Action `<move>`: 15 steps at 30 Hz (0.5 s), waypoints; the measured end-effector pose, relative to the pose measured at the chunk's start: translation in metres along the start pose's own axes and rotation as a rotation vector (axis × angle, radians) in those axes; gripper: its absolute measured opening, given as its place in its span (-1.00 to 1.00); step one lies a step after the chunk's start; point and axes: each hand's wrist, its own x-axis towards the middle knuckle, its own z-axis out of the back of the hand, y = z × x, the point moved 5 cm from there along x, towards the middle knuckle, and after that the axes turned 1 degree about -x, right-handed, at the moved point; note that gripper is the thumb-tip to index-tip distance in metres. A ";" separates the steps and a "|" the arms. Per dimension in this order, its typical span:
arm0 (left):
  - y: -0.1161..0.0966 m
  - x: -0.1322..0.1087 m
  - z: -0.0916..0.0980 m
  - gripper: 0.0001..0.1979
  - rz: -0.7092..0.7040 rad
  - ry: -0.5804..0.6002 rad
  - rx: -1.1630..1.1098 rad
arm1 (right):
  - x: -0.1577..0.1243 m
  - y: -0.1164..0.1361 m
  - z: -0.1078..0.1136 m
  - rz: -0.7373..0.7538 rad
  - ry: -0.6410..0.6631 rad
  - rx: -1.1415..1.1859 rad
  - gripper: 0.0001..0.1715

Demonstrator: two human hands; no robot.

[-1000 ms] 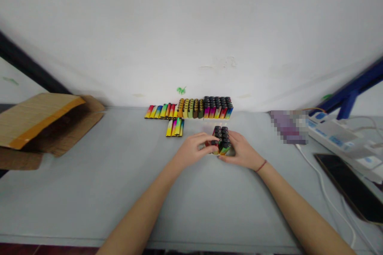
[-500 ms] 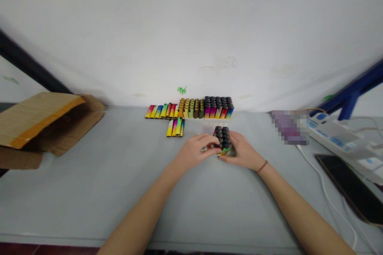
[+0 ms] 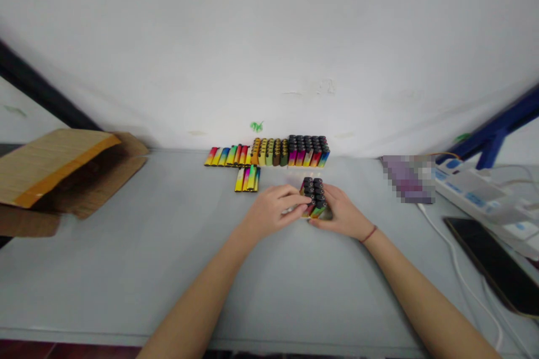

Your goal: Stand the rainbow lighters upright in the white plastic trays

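Lighters with black tops [image 3: 319, 190] stand upright in a tight two-column block on the table. My right hand [image 3: 343, 213] curves around the block's right side, thumb along its near edge, fingers partly hidden behind. From the left, my left hand [image 3: 275, 210] has its index finger and thumb closed on the near left lighter [image 3: 309, 210], whose reddish body shows beside the thumb. Behind, against the wall, stand lighters with black tops [image 3: 308, 151] and lighters with gold tops [image 3: 269, 151]. Colourful lighters lie flat in a row [image 3: 223, 157], with several more [image 3: 247, 179] in front.
An open cardboard box [image 3: 67, 168] lies on its side at the left. To the right are a pixelated purple item [image 3: 404, 179], a white power strip [image 3: 475, 196], a dark phone [image 3: 492, 263] and a white cable [image 3: 455, 263]. The wall [image 3: 269, 39] bounds the table's back.
My left hand has shifted slightly left and its fingers have drawn back a little, so more of the near left lighter shows. My right hand has stayed against the block.
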 end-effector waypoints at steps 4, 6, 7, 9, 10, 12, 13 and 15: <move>0.008 0.001 0.007 -0.72 0.092 -0.048 -0.002 | 0.000 -0.001 0.000 0.000 0.006 0.004 -0.12; 0.026 -0.002 0.019 -0.72 0.258 -0.158 0.054 | 0.000 -0.001 0.000 -0.003 0.004 0.003 -0.11; 0.038 -0.006 0.028 -0.72 0.364 -0.232 0.102 | 0.000 -0.001 0.000 -0.006 0.000 0.002 -0.11; 0.064 -0.019 0.047 -0.71 0.583 -0.359 0.213 | 0.000 -0.002 0.000 -0.012 -0.005 0.002 -0.13; 0.076 -0.026 0.055 -0.71 0.669 -0.389 0.269 | 0.000 -0.002 -0.001 -0.013 -0.005 0.002 -0.14; 0.095 -0.039 0.065 -0.67 0.797 -0.371 0.368 | 0.000 -0.002 -0.001 -0.013 -0.001 0.002 -0.14; 0.103 -0.045 0.067 -0.63 0.854 -0.338 0.412 | 0.000 -0.002 -0.001 -0.012 0.001 0.001 -0.14; 0.113 -0.054 0.067 -0.53 0.957 -0.245 0.479 | 0.000 -0.002 -0.001 -0.011 -0.001 -0.001 -0.13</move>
